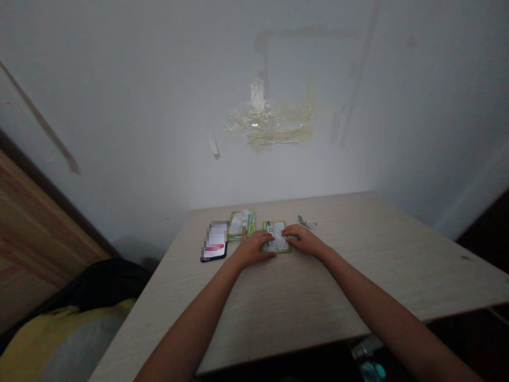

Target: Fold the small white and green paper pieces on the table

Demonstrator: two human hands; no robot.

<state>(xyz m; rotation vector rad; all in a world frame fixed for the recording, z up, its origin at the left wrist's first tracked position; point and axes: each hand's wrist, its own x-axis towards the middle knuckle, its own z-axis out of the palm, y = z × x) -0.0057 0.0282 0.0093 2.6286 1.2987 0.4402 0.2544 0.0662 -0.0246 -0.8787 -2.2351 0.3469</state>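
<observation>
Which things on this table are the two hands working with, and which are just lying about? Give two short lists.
In hand:
- left hand and right hand, both resting on the near green packet

Lying about:
- second green packet, beside the left hand
- phone, at the left
- small wrapper scrap, beyond the right hand

A home room: wooden table (358,276) against tape-marked wall (270,124).

Two bare, sleeveless forearms
</observation>
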